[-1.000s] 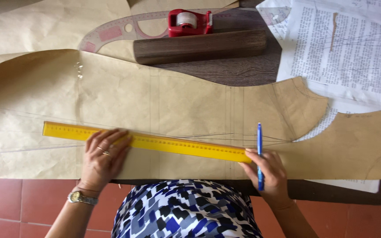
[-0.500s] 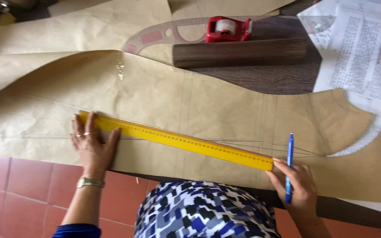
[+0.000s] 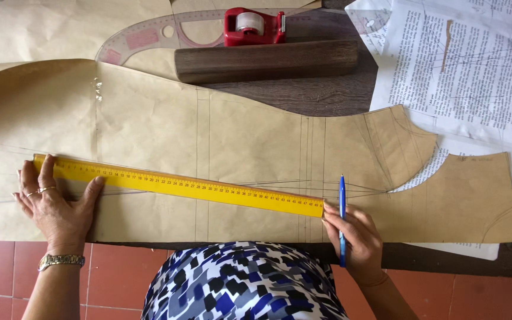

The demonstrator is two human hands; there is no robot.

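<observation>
A long yellow ruler [image 3: 179, 185] lies slanted across a large brown paper pattern [image 3: 238, 136] with pencil lines on it. My left hand [image 3: 54, 204] presses flat on the ruler's left end, fingers spread, rings on two fingers and a watch at the wrist. My right hand [image 3: 354, 234] touches the ruler's right end with its fingertips and holds a blue pen [image 3: 342, 216] pointing away from me, its tip near the drawn lines.
A dark wooden block [image 3: 268, 60] lies at the back with a red tape dispenser [image 3: 253, 26] and a clear curved ruler [image 3: 149, 38] behind it. Printed white sheets [image 3: 463, 71] cover the right. Red floor tiles [image 3: 1, 272] show below the table edge.
The view has shifted. My left hand slid to the ruler's left end, and the ruler now lies at a slightly different slant. The right hand keeps the pen at the right end.
</observation>
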